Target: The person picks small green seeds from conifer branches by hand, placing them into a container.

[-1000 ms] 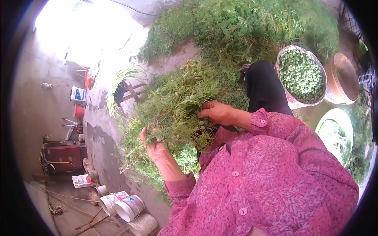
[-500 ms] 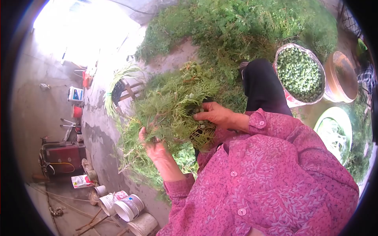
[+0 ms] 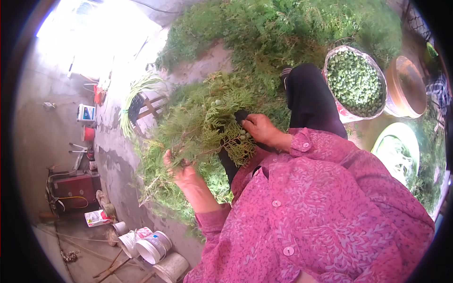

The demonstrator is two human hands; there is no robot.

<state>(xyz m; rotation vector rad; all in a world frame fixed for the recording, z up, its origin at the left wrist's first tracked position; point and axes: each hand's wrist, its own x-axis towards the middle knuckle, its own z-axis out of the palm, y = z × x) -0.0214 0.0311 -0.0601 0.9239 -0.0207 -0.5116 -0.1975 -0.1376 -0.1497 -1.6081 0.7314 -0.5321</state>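
Observation:
A leafy evergreen branch [image 3: 203,111] with flat, scaly sprays lies across my lap. My left hand [image 3: 186,177] is closed around its stems at the lower left, palm up. Pale green, knobbly cones [image 3: 243,134] sit among the sprays close to my right hand [image 3: 264,129]. That hand's thumb and fingers are pinched together at the branch's right side, beside a small dark patch [image 3: 241,115]. What lies between the fingertips is hidden.
A tub of green cones [image 3: 356,85] stands at right, beside a brown bucket [image 3: 409,87] and a pale green basin [image 3: 398,153]. Cut greenery [image 3: 292,33] is heaped ahead. A stool [image 3: 146,111] stands at left; white buckets [image 3: 153,247] lie at lower left.
My right hand has shifted slightly up and back from the sprays, and the dark patch by its fingertips shows more. The left hand keeps its hold; the whole view has shifted a little.

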